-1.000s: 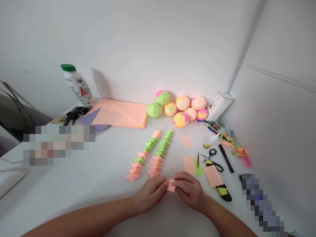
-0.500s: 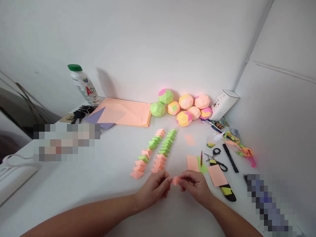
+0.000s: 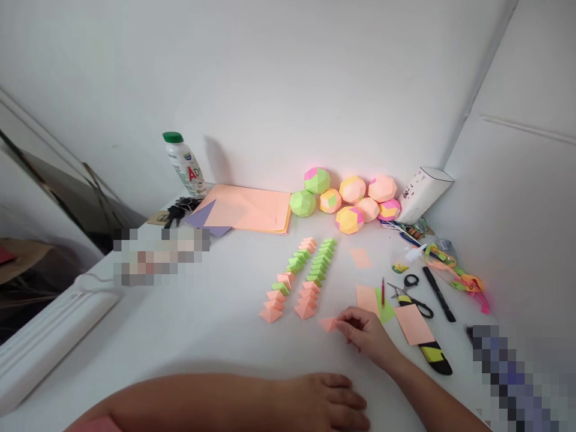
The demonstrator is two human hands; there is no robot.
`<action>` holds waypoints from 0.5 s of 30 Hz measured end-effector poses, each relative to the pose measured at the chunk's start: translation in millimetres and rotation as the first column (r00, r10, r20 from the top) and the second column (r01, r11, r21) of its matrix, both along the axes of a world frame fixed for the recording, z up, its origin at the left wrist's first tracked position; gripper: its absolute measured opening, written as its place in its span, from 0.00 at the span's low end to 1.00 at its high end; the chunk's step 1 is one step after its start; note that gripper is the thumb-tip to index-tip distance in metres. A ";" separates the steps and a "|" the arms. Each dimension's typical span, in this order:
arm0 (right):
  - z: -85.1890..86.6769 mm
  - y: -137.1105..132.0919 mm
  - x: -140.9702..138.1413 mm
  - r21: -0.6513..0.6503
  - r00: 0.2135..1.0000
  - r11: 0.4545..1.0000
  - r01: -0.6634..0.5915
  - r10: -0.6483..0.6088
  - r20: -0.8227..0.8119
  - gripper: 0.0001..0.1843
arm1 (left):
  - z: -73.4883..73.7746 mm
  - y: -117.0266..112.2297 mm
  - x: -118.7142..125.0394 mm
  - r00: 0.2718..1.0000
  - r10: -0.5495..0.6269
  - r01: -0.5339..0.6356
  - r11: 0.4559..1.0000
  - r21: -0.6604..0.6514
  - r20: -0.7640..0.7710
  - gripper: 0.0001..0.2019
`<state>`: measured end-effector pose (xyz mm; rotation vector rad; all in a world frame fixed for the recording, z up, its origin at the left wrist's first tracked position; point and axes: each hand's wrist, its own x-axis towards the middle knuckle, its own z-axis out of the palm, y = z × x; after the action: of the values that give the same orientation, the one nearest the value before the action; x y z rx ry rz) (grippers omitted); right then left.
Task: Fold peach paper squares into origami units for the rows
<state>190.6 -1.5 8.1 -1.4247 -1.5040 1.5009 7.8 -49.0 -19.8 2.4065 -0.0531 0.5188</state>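
Note:
A small folded peach paper piece (image 3: 329, 324) is pinched at its right end between the thumb and forefinger of my right hand (image 3: 369, 336). It is just above or on the table, right of the front of two rows of folded paper pieces. The left row (image 3: 288, 279) mixes peach and green; the right row (image 3: 317, 270) is green at the back and peach in front. Palm down near the lower edge lies my left hand (image 3: 335, 402), fingers stretched out, holding nothing.
Scissors (image 3: 411, 294), a yellow-black cutter (image 3: 435, 357), a black pen (image 3: 438, 294) and peach sheets (image 3: 414, 324) lie at right. Faceted paper balls (image 3: 350, 220) sit by the wall. Stacked paper (image 3: 247, 207) and a green-capped bottle (image 3: 185, 165) stand back left.
My left hand has let go of the folded paper and dropped to the table nearer me. My right hand still pinches it. The view has turned left.

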 end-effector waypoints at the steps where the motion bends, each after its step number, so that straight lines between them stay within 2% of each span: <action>1: 0.9 -0.7 -5.0 0.026 1.000 1.000 -0.007 0.006 0.016 0.14 | -1.5 -2.1 1.3 1.000 -0.003 0.003 1.000 0.002 -0.013 0.08; 4: 2.6 -3.2 -22.1 0.101 0.998 0.994 -0.043 0.039 0.047 0.11 | -1.8 -2.9 2.7 0.999 0.009 -0.011 1.000 -0.029 -0.051 0.13; 8: 2.8 -4.3 -38.8 0.228 0.983 0.972 -0.051 0.008 0.184 0.09 | 2.5 0.8 2.4 0.994 -0.015 0.015 1.000 0.000 -0.112 0.14; 15: 1.5 1.9 -52.2 0.266 0.957 0.957 -0.115 0.035 0.288 0.10 | 3.4 3.6 4.4 1.000 -0.018 0.019 0.999 0.047 -0.023 0.15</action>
<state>138.4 0.3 9.7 -1.4647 -1.8783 1.1020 12.2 -45.4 -16.4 2.4553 -0.0789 0.4870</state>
